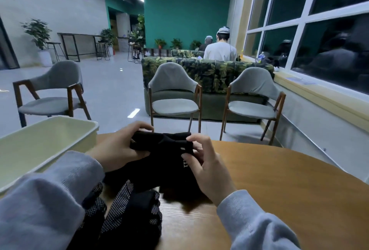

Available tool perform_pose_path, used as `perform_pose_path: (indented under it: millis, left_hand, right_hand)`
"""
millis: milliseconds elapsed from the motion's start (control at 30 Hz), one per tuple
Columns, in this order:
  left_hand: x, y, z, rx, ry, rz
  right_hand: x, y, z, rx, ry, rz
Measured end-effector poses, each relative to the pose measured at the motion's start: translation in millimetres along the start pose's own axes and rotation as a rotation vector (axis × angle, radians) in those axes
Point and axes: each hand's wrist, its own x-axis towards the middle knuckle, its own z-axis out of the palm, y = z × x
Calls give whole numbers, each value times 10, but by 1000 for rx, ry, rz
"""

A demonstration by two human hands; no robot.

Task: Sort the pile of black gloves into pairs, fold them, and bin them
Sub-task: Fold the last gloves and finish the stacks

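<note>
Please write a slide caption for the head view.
Both hands hold black gloves above the table.

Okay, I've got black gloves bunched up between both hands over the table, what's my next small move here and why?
Probably finish the fold: both the left hand and right hand grip the bunched black gloves above the wooden table, so press them into a flat bundle. The cream bin sits open at your left, and more dotted-palm gloves wait below.
</note>
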Motion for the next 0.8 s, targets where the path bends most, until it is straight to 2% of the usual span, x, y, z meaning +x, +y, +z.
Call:
perform_pose_path:
  millis: [100,167,300,433,600,800]
  left_hand:
    - [99,-105,-151,-113,4,-56]
    - [186,-175,-202,-151,60,-49]
    - [348,-427,-259,-74,230,-77]
    - [507,-680,-240,85,384,-146]
    - [608,-839,-213,208,344,-246]
    - [621,-951,-86,384,282,-215]
  right_hand:
    - [211,59,162,70,-3,61]
    - [340,107,291,89,9,94]
    - [594,216,561,77,20,233]
    - [760,309,847,58,-39,307]
    - [854,386,1067,-6,-109,348]
    - [900,494,1218,-78,-169,407]
